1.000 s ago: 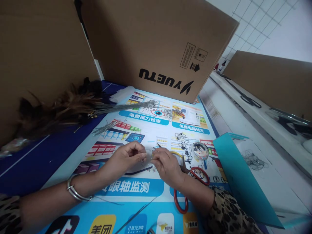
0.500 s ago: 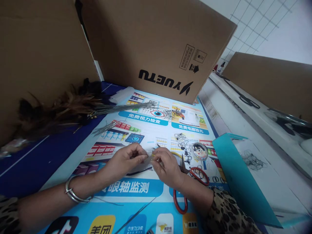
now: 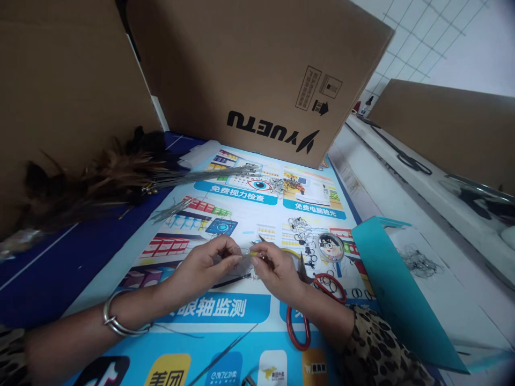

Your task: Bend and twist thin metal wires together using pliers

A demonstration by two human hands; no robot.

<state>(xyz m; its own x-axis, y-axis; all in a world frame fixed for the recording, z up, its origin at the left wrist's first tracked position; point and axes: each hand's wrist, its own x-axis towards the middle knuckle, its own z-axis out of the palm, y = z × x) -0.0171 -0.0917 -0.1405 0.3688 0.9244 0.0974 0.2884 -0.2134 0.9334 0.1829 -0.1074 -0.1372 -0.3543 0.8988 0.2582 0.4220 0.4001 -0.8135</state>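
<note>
Between the printed mat's [image 3: 153, 351] side edges, left hand [image 3: 217, 260] and right hand [image 3: 277, 271], scarcely shifted, both pinch fine wire [image 3: 245, 252]; handling continues

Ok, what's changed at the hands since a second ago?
Little. The right hand has re-set its fingers slightly, thumb and forefinger looking a bit more parted. The left hand is about the same. A thin, wire-like piece is still between them; nothing visibly taken or released. The red-handled metal scissors, grey wire bundle and brown feathers haven't moved.
</note>
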